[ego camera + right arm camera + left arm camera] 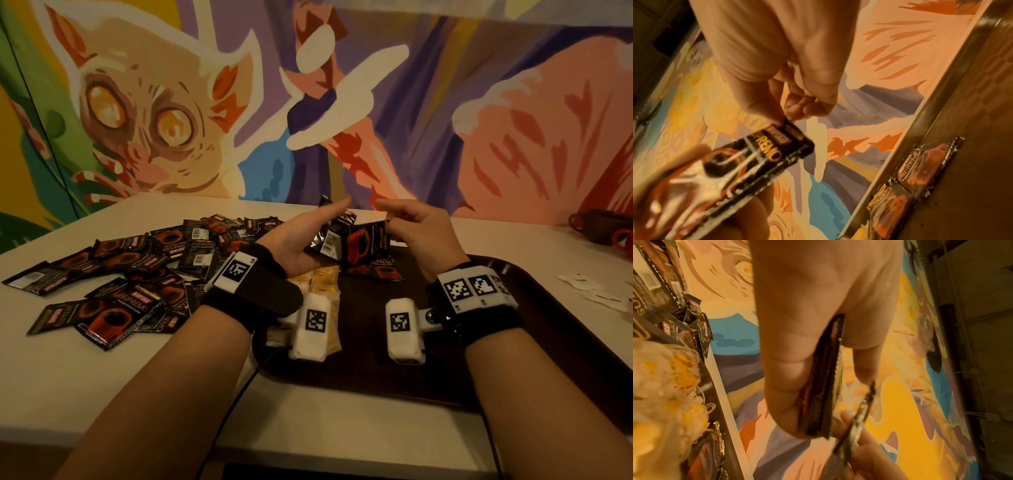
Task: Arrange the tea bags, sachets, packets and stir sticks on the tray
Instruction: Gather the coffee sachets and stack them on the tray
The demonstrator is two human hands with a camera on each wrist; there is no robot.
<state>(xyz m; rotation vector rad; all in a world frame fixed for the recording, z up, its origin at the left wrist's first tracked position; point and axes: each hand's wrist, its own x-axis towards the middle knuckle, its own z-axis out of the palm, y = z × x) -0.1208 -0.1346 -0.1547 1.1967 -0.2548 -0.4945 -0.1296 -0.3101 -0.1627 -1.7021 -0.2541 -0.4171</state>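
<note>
Here both hands (356,233) hold black "SUPREMO" coffee sachets (364,245).

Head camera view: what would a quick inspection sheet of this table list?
Surface: white table with a dark tray on it.
Job's things: coffee packets heaped left of the tray; tea bags and packets on the tray.
Clutter: white paper scraps at right.
Grippers: left hand holds a stack of packets; right hand pinches one packet.
Cables: black cable under the left wrist.
Surroundings: painted mural; dark cups.
</note>
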